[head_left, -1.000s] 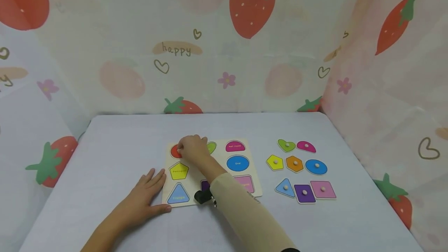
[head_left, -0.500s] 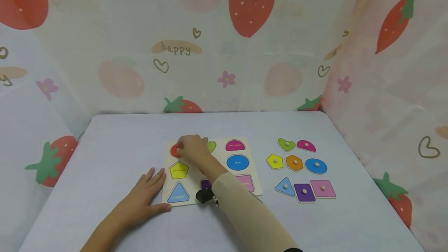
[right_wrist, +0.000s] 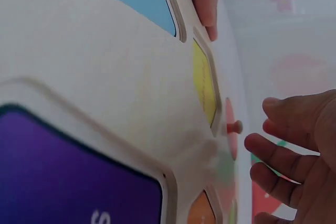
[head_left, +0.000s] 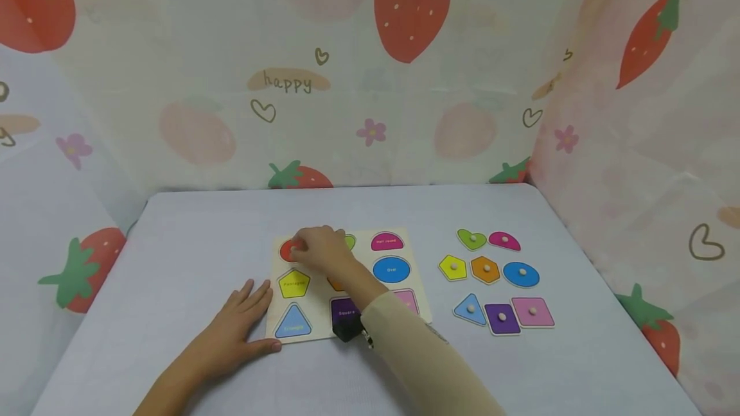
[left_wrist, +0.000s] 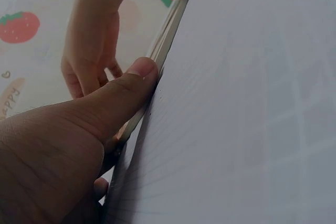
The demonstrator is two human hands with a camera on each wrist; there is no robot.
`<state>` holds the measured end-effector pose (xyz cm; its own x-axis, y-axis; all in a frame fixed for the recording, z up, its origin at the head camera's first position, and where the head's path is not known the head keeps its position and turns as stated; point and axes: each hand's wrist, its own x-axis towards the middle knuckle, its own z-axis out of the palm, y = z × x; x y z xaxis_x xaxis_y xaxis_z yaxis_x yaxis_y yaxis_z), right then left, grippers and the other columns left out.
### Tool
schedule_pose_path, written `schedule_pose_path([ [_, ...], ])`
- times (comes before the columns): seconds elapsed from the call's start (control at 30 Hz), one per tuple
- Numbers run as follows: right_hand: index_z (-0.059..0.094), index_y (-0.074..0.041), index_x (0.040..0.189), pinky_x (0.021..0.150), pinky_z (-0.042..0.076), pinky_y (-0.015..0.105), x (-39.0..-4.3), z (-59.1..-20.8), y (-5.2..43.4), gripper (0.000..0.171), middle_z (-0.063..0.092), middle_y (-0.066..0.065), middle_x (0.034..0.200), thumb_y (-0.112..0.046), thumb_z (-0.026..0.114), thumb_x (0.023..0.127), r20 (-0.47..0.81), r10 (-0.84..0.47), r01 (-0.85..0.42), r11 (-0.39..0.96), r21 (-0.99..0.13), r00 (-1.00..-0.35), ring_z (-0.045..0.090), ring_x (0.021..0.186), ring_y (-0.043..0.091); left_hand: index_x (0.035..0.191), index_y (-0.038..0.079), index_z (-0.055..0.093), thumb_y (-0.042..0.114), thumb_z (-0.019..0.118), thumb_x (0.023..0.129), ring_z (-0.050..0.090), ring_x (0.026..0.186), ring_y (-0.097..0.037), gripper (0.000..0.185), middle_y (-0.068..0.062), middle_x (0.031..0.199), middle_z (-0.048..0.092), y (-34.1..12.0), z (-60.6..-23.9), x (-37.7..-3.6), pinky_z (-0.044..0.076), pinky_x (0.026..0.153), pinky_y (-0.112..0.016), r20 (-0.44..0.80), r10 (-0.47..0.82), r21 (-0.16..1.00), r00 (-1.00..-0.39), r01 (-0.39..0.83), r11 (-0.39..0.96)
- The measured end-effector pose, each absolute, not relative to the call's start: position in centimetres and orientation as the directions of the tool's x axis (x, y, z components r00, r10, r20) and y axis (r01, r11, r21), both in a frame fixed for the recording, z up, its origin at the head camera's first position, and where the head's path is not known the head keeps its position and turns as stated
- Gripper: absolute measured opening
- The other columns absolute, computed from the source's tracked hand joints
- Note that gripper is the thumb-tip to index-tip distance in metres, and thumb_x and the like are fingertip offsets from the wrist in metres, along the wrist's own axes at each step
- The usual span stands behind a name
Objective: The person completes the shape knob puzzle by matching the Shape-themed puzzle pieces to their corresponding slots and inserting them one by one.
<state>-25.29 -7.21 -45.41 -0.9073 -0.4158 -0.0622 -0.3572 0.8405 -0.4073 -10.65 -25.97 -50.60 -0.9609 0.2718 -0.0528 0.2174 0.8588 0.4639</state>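
A cream shape-puzzle board lies on the table. My right hand hovers over its top-left corner, partly covering the red circle piece. In the right wrist view my fingers are loosely spread just beside the red piece's small knob, not touching it. My left hand lies flat on the table, and its thumb presses against the board's edge. The board's yellow pentagon, blue triangle and purple square spaces show.
Several loose knobbed pieces lie to the right of the board: a green heart, orange hexagon, blue oval, purple square and others. Strawberry-print cloth walls close in the back and sides of the table.
My right forearm has swung a little to the right, uncovering the board's purple square and part of the orange space. The hand stays over the red circle. My left hand has not moved.
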Motion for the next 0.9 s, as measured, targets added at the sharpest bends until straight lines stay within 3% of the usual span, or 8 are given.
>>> schedule_pose_path([
  [0.23, 0.072, -0.026, 0.128, 0.107, 0.043, 0.047, -24.3, -44.3, -5.2, 0.034, 0.075, -0.009, 0.110, -0.039, 0.072, 0.096, 0.023, -0.457, -0.421, 0.798, -0.430, -0.889, 0.060, 0.113, 0.015, 0.160, 0.012, 0.037, 0.073, 0.073, 0.077, 0.013, 0.156, -0.043, 0.109, -0.007, 0.169, 0.029, -25.9, -50.4, -10.5, 0.017, 0.123, -0.066, -0.050, 0.269, 0.457, -0.962, 0.217, 0.863],
  [0.63, 0.073, -0.024, 0.126, 0.103, 0.045, 0.045, -22.6, -42.3, -0.6, 0.032, 0.075, -0.006, 0.111, -0.036, 0.073, 0.096, 0.149, -0.476, -0.488, 0.747, -0.451, -0.867, 0.058, 0.113, 0.015, 0.159, 0.010, 0.037, 0.072, 0.073, 0.078, 0.015, 0.156, -0.045, 0.108, -0.008, 0.168, 0.031, -26.0, -50.3, -10.6, 0.019, 0.122, -0.067, -0.033, 0.273, 0.465, -0.961, 0.227, 0.856],
  [0.9, 0.073, -0.022, 0.127, 0.105, 0.042, 0.044, -21.8, -41.5, 2.3, 0.033, 0.075, -0.005, 0.112, -0.034, 0.073, 0.096, 0.154, -0.494, -0.502, 0.720, -0.479, -0.856, 0.058, 0.113, 0.017, 0.160, 0.010, 0.035, 0.069, 0.076, 0.078, 0.013, 0.157, -0.041, 0.109, -0.006, 0.168, 0.030, -26.0, -50.4, -10.5, 0.018, 0.123, -0.065, -0.037, 0.269, 0.467, -0.963, 0.221, 0.856],
])
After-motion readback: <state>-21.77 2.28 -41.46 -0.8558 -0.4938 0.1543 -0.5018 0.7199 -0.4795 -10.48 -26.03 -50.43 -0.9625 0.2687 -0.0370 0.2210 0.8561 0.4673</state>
